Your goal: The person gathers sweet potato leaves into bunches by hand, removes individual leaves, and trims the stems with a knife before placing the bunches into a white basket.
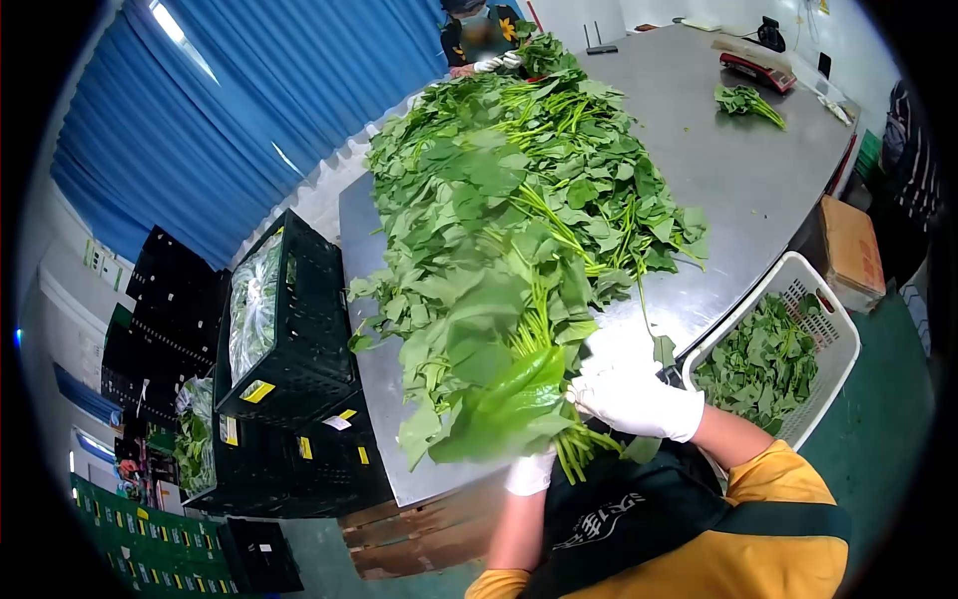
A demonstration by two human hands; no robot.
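Observation:
A bunch of leafy greens (499, 399) with pale green stems is close in front of me, over the near edge of the metal table. My left hand (531, 473), in a white glove, supports it from below; leaves cover most of its fingers. The cut stem ends (579, 454) stick out to the right of that hand. My right hand (639, 397), also gloved in white, is beside the stems, its fingers closed at a leaf stalk. Glare washes out part of this glove. A long heap of the same greens (559, 150) stretches away along the table.
A white basket (848, 349) of loose leaves stands at right, near a cardboard box (853, 250). Dark crates (319, 329) with bagged greens are stacked at left. A scale (758, 72) and small bunch (743, 102) sit on the table (738, 190). A co-worker (464, 40) stands at the far end.

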